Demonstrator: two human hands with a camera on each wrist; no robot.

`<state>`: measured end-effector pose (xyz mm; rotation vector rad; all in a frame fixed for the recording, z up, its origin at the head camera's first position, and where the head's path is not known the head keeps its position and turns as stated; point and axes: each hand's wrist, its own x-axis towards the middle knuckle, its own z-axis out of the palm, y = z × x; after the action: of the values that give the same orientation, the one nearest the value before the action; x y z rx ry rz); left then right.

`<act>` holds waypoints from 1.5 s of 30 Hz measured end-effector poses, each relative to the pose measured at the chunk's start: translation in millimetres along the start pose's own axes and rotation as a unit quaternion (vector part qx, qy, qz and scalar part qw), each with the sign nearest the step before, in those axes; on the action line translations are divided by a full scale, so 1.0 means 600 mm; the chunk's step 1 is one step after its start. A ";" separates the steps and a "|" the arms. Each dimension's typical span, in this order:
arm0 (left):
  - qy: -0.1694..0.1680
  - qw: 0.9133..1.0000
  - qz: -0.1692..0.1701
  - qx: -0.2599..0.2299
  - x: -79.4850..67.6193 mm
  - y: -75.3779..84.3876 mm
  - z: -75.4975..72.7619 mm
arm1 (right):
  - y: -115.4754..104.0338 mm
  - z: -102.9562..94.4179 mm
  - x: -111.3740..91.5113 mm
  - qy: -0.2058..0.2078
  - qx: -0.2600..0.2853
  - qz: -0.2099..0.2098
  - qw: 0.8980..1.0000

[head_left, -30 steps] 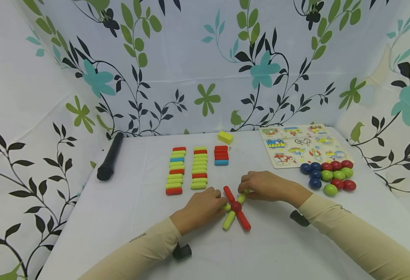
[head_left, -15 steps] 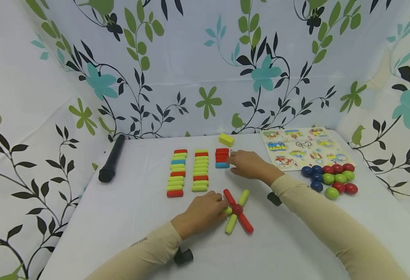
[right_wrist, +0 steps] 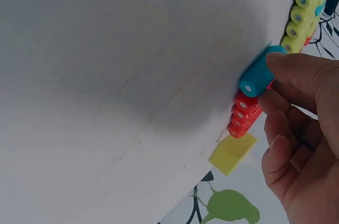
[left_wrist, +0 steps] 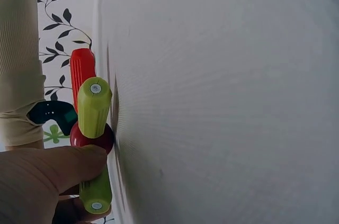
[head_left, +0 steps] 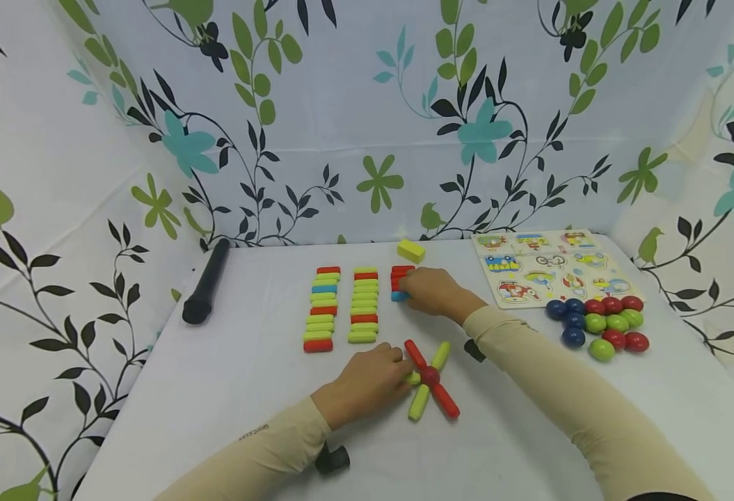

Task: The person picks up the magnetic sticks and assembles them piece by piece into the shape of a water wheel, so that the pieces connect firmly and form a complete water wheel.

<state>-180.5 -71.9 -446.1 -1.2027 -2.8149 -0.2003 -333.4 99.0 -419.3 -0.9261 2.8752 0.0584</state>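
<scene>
A cross-shaped toy build lies on the table, with a red ball (head_left: 430,376) at its centre and red and yellow-green ribbed rods sticking out. My left hand (head_left: 371,381) holds it by a yellow-green rod (left_wrist: 96,195), the thumb lying against the ball in the left wrist view. Farther off, my right hand (head_left: 434,291) is at the short row of red rods (head_left: 402,271). It pinches a blue rod (right_wrist: 259,73) between thumb and fingers at the near end of that row. In the head view the fingers partly cover the row.
Two longer rows of mostly yellow-green rods (head_left: 363,303) lie to the left. A black microphone (head_left: 206,282) is at far left, a yellow block (head_left: 411,250) at the back. At right are a picture board (head_left: 532,278) and several blue, red and green balls (head_left: 595,323).
My right hand has left a yellow-green rod of the build, moved back to the short row and taken hold of the blue rod. The left hand stays at the build.
</scene>
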 end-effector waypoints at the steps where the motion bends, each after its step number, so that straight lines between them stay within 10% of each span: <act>1: 0.000 1.000 0.000 -0.001 0.000 0.000 0.000 | -0.001 0.000 0.002 -0.001 0.001 0.006 1.000; 13: 0.006 1.000 0.005 0.007 -0.001 0.003 -0.003 | -0.001 -0.001 -0.014 -0.009 0.029 0.026 0.999; 21: -0.001 1.000 0.000 0.001 -0.001 0.003 -0.008 | 0.024 -0.038 -0.124 0.016 0.069 0.007 0.997; 30: 0.001 1.000 0.004 -0.007 0.002 0.004 -0.004 | 0.052 -0.007 -0.240 0.013 0.079 -0.041 0.996; 45: 0.003 1.000 0.002 -0.009 0.004 0.001 0.005 | 0.009 0.025 -0.251 -0.017 0.093 -0.095 0.991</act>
<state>-181.7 -69.2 -448.5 -1.2085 -2.8122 -0.2295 -213.9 191.4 -415.0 -1.1425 2.6902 -0.2043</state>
